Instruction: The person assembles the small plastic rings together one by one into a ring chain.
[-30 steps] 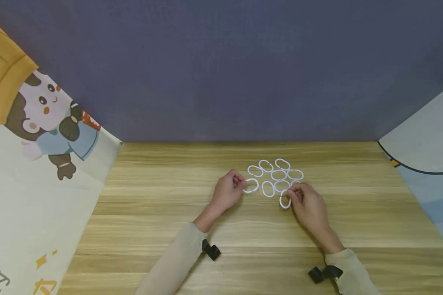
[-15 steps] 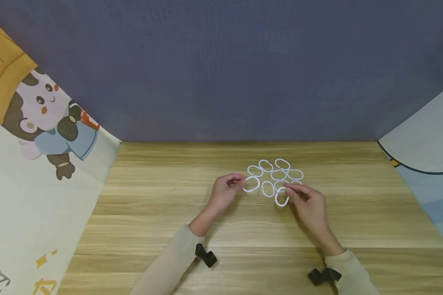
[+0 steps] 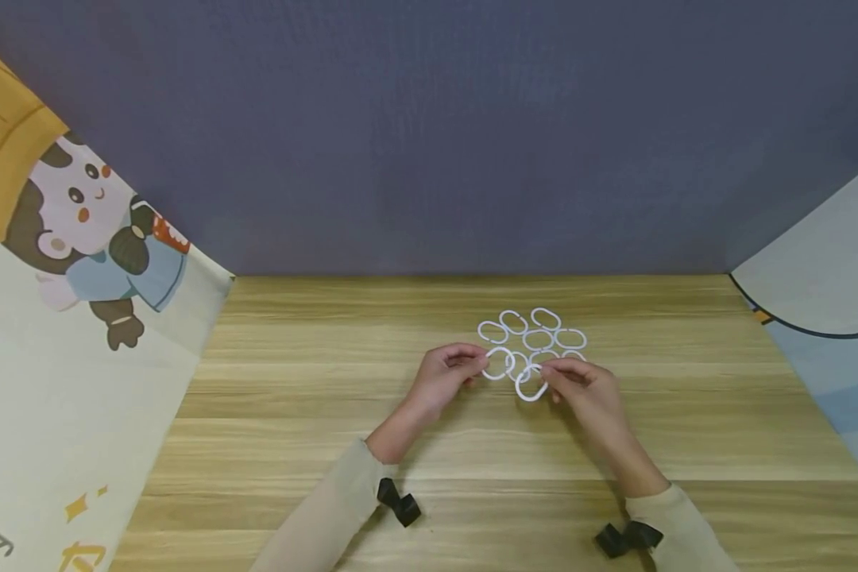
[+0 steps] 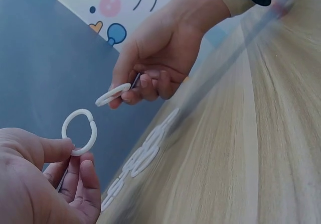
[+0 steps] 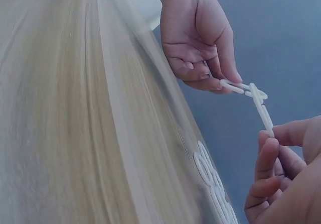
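Observation:
My left hand [image 3: 443, 381] pinches a white oval curtain ring [image 4: 94, 133] between thumb and fingertips, raised above the table. A narrow gap shows in that ring's side. Opposite it, my right hand [image 3: 596, 401] pinches a second such ring [image 3: 529, 399] by its edge. The two held rings are close together; in the left wrist view they stand a little apart, while in the right wrist view they overlap. Behind and below them, several more white rings [image 3: 585, 339] lie flat in a loose cluster, some partly hidden by the right hand and the held rings.
The wood-grain table [image 3: 293, 357] extends on both sides of the hands. A dark blue panel [image 3: 429, 143] rises along its far edge. A cartoon-printed wall [image 3: 57, 357] stands at the left and a pale printed wall [image 3: 822, 254] at the right.
Both hands have moved toward each other, the left rightward and the right leftward, each carrying its ring. The two rings are now much closer. The loose rings have stayed in place.

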`<state>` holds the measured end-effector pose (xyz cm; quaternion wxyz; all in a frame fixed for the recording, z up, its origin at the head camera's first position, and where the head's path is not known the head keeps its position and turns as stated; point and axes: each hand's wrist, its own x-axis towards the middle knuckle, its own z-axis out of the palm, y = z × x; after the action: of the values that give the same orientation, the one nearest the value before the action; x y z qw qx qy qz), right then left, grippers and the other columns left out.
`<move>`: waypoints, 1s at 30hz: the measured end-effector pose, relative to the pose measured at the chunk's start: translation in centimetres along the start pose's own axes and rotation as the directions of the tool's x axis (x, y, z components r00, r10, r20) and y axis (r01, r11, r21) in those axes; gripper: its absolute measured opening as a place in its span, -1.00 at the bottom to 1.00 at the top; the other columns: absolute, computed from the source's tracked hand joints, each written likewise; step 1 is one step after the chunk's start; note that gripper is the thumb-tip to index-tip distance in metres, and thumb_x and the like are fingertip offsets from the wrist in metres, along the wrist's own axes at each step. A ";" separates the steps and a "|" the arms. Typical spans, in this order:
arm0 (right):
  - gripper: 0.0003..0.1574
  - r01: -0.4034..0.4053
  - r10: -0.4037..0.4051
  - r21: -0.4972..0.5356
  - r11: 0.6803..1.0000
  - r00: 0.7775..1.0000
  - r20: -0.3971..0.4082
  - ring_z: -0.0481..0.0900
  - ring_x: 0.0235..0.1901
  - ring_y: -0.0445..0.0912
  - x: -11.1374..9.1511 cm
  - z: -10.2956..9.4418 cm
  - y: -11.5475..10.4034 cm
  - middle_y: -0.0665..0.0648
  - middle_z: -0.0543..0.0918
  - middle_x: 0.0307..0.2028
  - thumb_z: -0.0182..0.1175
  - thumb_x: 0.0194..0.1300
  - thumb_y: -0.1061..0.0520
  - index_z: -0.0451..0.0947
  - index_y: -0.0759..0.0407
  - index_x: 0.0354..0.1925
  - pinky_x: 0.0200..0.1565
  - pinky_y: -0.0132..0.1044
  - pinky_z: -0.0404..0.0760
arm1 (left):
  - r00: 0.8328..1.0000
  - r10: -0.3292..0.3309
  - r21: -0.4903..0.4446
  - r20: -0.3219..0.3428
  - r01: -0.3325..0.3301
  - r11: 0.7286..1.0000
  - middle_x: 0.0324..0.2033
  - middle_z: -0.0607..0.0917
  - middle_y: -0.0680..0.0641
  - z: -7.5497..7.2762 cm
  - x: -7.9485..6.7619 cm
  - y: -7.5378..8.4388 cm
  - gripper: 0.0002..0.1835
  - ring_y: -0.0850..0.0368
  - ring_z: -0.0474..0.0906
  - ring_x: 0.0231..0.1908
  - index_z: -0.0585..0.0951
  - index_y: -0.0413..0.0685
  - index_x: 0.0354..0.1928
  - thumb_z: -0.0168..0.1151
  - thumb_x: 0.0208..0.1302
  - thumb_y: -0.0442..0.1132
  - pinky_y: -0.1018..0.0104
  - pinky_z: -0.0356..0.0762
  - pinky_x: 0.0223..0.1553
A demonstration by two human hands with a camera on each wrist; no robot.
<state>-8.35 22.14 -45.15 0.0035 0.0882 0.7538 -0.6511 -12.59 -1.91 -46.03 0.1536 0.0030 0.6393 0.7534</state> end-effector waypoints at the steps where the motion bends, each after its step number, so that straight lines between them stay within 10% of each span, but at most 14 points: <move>1: -0.69 -0.010 0.011 -0.007 1.000 1.000 0.007 0.60 -0.46 -0.20 0.0 0.1 -0.1 -0.12 0.77 -0.32 0.40 0.52 0.30 0.71 0.57 0.07 -0.36 -0.39 0.67 | 1.000 0.001 -0.006 0.003 -0.001 1.000 -0.31 0.79 0.05 0.0 0.0 0.0 -0.75 0.24 0.68 -0.29 0.72 -0.52 0.08 0.40 0.48 -0.47 0.37 0.70 -0.19; 16: -0.93 -0.122 0.120 0.055 0.991 0.992 0.046 0.55 -0.49 -0.25 -0.1 1.2 0.1 -0.08 0.77 -0.40 0.39 0.52 0.32 0.78 0.33 -0.09 -0.41 -0.44 0.59 | 0.998 0.053 -0.013 0.042 -0.052 0.999 -0.28 0.83 -0.07 0.5 -0.5 -0.2 -0.77 0.27 0.69 -0.36 0.68 -0.62 0.06 0.37 0.45 -0.56 0.43 0.68 -0.24; 30: -0.94 -0.102 0.103 0.174 0.980 0.995 0.004 0.65 -0.49 -0.22 -0.9 1.6 0.1 0.01 0.80 -0.39 0.36 0.57 0.30 0.77 0.27 -0.11 -0.47 -0.45 0.51 | 0.994 0.062 0.178 0.090 -0.077 0.981 -0.20 0.85 -0.20 0.4 -1.3 -0.7 -0.83 0.21 0.74 -0.27 0.78 -0.43 -0.03 0.46 0.43 -0.45 0.17 0.80 -0.08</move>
<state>-7.64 20.49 -45.34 0.0273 0.1283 0.6888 -0.7130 -11.09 -1.77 -46.43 0.1529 0.0710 0.6976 0.6964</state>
